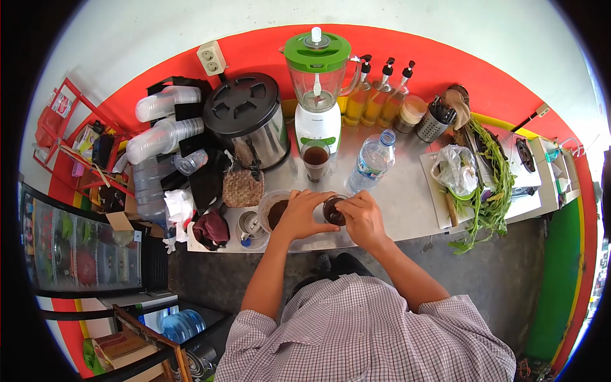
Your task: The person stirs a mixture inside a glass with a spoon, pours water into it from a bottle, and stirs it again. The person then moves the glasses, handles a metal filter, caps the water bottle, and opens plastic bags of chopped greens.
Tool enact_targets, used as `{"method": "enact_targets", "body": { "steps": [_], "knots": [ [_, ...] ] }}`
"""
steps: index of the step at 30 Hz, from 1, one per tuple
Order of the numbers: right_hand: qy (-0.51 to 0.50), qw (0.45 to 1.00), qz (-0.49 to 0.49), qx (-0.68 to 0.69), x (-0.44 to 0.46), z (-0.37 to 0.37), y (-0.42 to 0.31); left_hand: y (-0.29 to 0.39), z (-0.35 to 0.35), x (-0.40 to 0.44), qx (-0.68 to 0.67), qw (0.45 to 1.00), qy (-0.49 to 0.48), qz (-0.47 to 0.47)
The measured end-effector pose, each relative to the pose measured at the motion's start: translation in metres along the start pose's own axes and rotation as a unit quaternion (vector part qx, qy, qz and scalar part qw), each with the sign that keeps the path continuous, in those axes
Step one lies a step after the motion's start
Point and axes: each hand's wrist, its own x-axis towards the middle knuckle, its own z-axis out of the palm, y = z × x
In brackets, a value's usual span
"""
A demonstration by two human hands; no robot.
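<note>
Near the front edge of the metal counter, a small cup with dark brown contents (333, 211) stands between both hands. My left hand (304, 215) curves against the cup's left side, thumb and fingers spread around it. Over the cup's right side, my right hand (359, 215) has its fingers pinched together; what they hold is hidden. A tub of brown powder (275, 212) sits partly behind my left hand. Beyond the hands stand a clear glass with brown liquid (316, 159) and a large plastic water bottle (373, 160).
A green-lidded blender (317, 95) stands at the back, with pump bottles (378, 97) to its right. A steel container with a black lid (245, 111) and stacked plastic cups (167, 121) are left. Leafy greens (495, 184) hang over the right front edge. A metal cup (249, 224) sits front left.
</note>
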Motion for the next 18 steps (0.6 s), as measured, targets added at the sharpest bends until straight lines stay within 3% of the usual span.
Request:
{"method": "enact_targets", "body": {
  "steps": [5, 10, 11, 13, 17, 18],
  "knots": [
    [-0.049, 0.999, 0.011, 0.006, -0.008, 0.004, -0.003, -0.001, 0.000, 0.001, 0.000, 1.000, 0.000, 0.008],
    [0.052, 0.998, -0.034, 0.005, 0.003, 0.002, -0.002, 0.001, 0.000, 0.000, -0.015, 1.000, 0.004, -0.007],
    [0.051, 0.998, -0.037, 0.006, 0.000, 0.004, 0.000, 0.001, 0.000, 0.000, -0.014, 1.000, 0.007, -0.009],
    [-0.050, 0.998, -0.017, -0.022, -0.006, 0.008, 0.000, 0.000, 0.001, 0.000, -0.008, 1.000, 0.011, 0.002],
    [-0.048, 0.999, -0.009, -0.014, -0.001, 0.004, -0.008, 0.000, -0.002, -0.001, -0.009, 1.000, 0.007, 0.007],
    [0.000, 1.000, -0.021, -0.009, 0.002, 0.004, -0.006, 0.002, -0.003, -0.001, -0.016, 1.000, 0.009, 0.005]
  ]
}}
